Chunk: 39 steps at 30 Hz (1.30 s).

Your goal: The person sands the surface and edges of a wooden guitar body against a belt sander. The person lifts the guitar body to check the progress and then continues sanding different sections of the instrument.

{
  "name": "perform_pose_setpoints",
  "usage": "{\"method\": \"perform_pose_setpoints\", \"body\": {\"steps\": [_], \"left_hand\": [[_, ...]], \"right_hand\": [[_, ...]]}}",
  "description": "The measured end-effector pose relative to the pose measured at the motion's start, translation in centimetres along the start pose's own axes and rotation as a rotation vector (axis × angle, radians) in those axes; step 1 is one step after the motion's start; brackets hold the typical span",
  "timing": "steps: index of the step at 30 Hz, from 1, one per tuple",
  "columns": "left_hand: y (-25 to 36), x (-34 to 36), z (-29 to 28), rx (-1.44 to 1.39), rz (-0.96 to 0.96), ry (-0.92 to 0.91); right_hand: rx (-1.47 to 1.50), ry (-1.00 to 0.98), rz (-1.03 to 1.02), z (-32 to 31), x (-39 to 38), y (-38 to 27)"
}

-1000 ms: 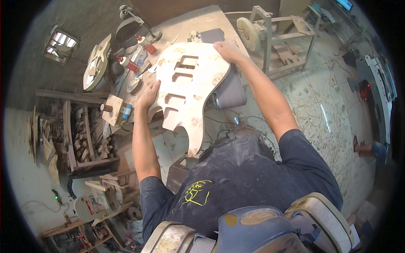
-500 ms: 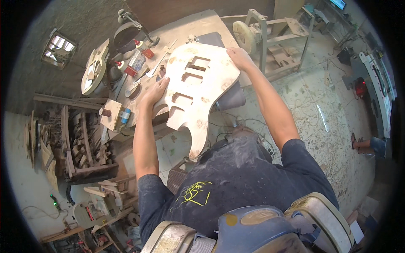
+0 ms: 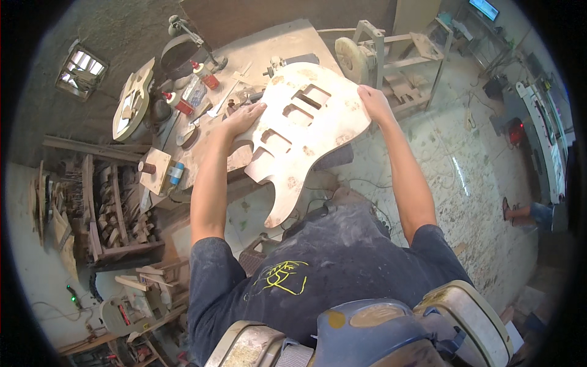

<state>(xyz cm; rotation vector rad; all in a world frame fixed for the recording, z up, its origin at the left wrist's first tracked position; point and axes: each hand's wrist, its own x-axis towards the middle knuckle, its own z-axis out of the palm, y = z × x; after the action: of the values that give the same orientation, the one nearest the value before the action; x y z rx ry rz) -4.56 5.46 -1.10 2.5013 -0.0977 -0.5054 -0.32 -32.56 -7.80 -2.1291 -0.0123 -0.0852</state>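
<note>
Over the workbench [image 3: 306, 43] we hold a wooden guitar body [image 3: 299, 131]. Our left hand [image 3: 244, 116] lies flat on it. Our right hand [image 3: 374, 103] grips its edge.

Both arms reach forward from the lower edge, elbows slightly bent. The left hand [image 3: 244, 116] lies flat, fingers spread, palm down. The right hand [image 3: 374, 103] curls at the far right, fingers wrapped, wrist straight.

Lit blue screen [image 3: 484, 7] top right; red-capped bottles [image 3: 183, 105] on bench.
</note>
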Motion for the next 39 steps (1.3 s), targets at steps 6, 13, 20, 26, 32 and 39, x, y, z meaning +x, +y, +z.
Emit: {"method": "perform_pose_setpoints", "body": {"steps": [6,13,20,26,32,39], "left_hand": [[0.0,2.8,1.2,0.026,0.009,-0.019],[2.9,-1.5,0.4,-0.586,0.145,-0.116],[5.2,-7.6,1.2,-1.723,0.604,-0.957],[7.8,-9.5,2.0,-1.693,0.667,-0.938],[7.8,-9.8,5.1,-2.004,0.800,-1.048],[8.0,-7.0,6.4,-1.864,1.008,-1.350]], "right_hand": [[0.098,0.101,0.112,-2.0,-2.1,0.6],[0.736,-0.122,-0.112,-10.5,-2.0,-13.7],[0.777,-0.254,-0.782,-8.9,-5.0,-27.2],[1.078,-0.205,-0.219,0.2,-6.7,-15.9],[1.209,-0.685,-0.175,5.4,-12.2,-16.9],[1.292,-0.836,-0.100,4.2,-9.4,-18.7]]}}
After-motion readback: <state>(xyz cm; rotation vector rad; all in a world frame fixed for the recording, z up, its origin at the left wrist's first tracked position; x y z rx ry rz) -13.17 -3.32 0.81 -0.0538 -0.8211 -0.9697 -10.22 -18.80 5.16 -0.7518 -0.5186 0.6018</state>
